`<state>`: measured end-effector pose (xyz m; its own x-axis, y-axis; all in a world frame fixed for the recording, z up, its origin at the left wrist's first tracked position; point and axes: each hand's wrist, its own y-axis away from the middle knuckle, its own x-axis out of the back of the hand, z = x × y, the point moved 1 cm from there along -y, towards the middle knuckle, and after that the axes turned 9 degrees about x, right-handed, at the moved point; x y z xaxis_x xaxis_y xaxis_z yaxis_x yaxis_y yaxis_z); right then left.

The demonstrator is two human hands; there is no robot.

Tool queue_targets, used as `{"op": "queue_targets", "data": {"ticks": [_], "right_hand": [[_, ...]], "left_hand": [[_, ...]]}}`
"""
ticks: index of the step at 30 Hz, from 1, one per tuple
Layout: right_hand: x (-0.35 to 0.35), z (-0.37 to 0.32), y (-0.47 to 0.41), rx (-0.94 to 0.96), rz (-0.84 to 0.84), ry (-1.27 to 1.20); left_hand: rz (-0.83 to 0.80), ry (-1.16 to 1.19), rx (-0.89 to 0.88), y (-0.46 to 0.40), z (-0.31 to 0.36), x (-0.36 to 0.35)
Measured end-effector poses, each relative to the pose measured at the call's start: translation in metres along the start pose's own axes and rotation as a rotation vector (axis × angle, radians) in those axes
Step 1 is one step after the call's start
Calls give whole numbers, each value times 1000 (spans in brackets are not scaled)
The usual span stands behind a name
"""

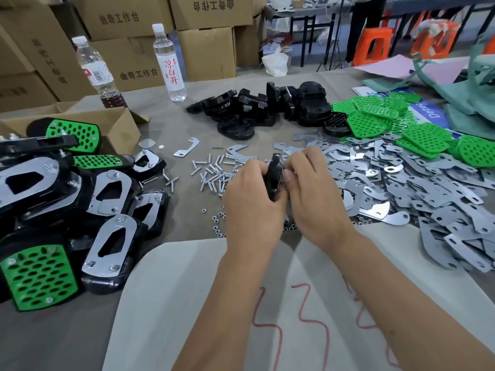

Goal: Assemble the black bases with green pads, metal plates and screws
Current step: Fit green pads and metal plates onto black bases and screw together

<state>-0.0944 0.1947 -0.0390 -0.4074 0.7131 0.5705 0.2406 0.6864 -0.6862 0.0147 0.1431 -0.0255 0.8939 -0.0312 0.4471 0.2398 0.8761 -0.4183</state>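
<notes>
At the centre of the frame a black base (273, 178) stands on edge between the person's two hands, above the table. The left hand (249, 199) curls its fingers round the base's left side, and the right hand (310, 194) pinches its right edge with thumb and fingertips. Just left of the hands lies a scatter of screws (211, 172), with small nuts (217, 220) below them. To the right spreads a broad heap of metal plates (401, 188), and beyond it, at the right of the frame, loose green pads (375, 116). A pile of bare black bases (267, 108) sits above the centre. At the left edge, finished assemblies (80, 210) lie stacked beside a cardboard box (120, 127). Two water bottles (169, 62) stand at upper left.
</notes>
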Motion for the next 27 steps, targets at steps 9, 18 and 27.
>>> {"op": "queue_targets", "data": {"ticks": [9,18,27], "right_hand": [[1,-8,-2,-177,98,-166],[6,-11,1,-85,25,-161],[4,-7,2,-57,68,-112]], "left_hand": [[50,-10,-53,2,2,-3],[58,2,-25,3,0,-4],[79,-20,-93,5,-1,-7]]}}
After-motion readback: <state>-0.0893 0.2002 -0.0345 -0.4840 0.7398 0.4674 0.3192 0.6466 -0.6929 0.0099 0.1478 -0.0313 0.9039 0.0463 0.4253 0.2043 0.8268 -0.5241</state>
